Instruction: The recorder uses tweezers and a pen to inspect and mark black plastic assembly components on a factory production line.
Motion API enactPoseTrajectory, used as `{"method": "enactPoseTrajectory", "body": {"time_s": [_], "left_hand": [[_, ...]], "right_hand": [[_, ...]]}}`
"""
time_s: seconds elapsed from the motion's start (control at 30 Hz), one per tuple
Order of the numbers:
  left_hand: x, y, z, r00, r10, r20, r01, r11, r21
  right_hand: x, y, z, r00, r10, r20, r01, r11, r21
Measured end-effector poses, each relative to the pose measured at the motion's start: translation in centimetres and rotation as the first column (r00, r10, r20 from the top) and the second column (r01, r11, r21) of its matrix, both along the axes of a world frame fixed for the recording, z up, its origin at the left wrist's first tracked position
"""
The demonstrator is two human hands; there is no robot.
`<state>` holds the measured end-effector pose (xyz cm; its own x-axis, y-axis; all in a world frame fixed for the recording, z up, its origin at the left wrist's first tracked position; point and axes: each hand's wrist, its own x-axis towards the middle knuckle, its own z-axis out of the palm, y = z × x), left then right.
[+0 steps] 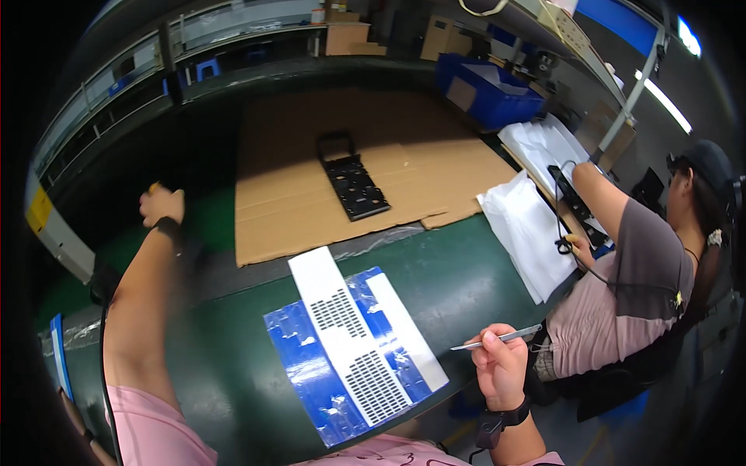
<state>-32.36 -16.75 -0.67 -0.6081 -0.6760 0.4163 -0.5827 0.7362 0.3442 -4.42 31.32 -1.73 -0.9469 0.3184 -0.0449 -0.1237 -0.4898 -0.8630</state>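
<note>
Green tabletop [466,272] on a factory line. Right hand [501,365] pinches a thin silver tool [497,339] beside the white perforated panel [365,342] on blue film [311,365]. Left hand [162,206], curled, reaches far left; contents unclear. Film-peeling seemingly under way.

Factory assembly line: conveyor belt [466,272], parts bins [486,93]

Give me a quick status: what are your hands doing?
Left hand stretched far out, gripping something small and yellowish, too blurred to name. Right hand holds a thin silver tool. White vented panel lies on blue film, untouched, nothing on it.
</note>
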Motion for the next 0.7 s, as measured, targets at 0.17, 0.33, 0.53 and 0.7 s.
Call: {"method": "enactPoseTrajectory", "body": {"time_s": [0.17,0.33,0.53,0.7], "left_hand": [[-3.7,18.9,0.2,0.886,-0.459,0.060,0.452,0.886,0.105],[-7.5,24.9,-2.5,0.725,-0.685,0.069,0.631,0.701,0.331],[-3.3,18.1,-0.3,0.724,-0.500,-0.476,0.690,0.527,0.497],[10.6,15.9,3.6,0.654,-0.241,-0.717,0.629,-0.353,0.693]], "right_hand": [[-2.1,-1.1,1.2,0.999,0.036,0.018,-0.038,0.996,0.081],[-8.2,-4.2,1.9,0.913,0.403,0.061,-0.404,0.873,0.273],[-9.1,-6.8,0.0,0.854,0.491,0.173,-0.521,0.800,0.298],[-8.9,-5.9,-1.1,0.865,0.479,0.149,-0.501,0.818,0.283]]}}
